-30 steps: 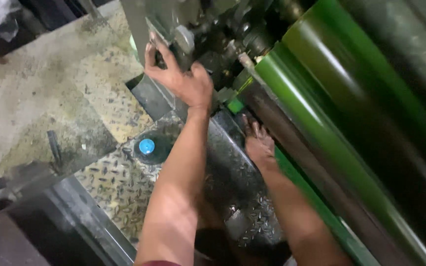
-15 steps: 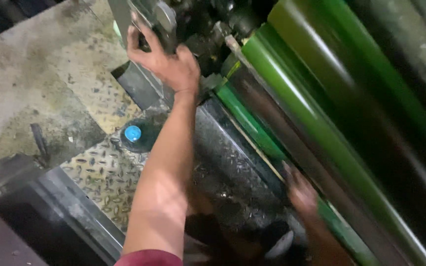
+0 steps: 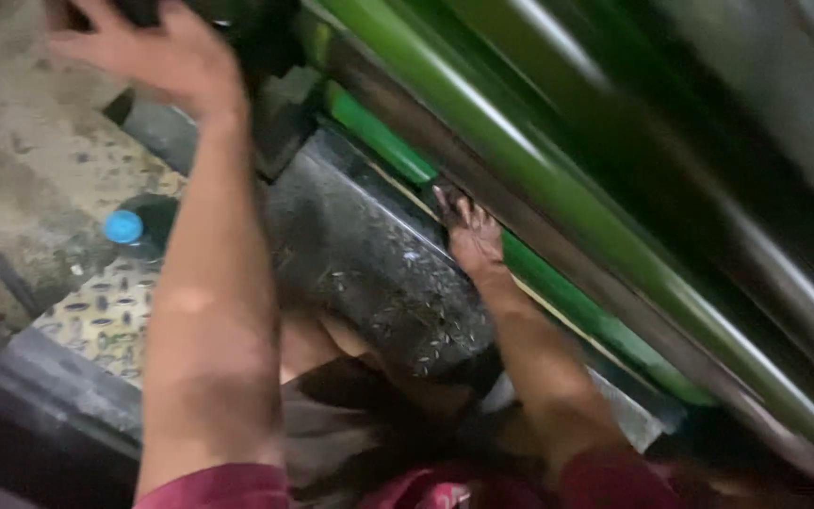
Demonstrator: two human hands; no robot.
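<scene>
Reaching: left hand (image 3: 157, 57) fingers spread on dark machine part (image 3: 266, 38), right hand (image 3: 471, 236) flat-open against green roller (image 3: 520, 160).

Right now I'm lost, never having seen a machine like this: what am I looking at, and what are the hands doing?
The picture comes from a camera on the person's head, looking down. The long shiny green roller belongs to a big machine and runs slantwise across the view. The left hand is raised to a dark machine part at the top; the blur hides any grip. The right hand has its fingers at the roller's lower edge, above a dirty grey metal panel. A bottle with a blue cap stands on the patterned metal floor.
</scene>
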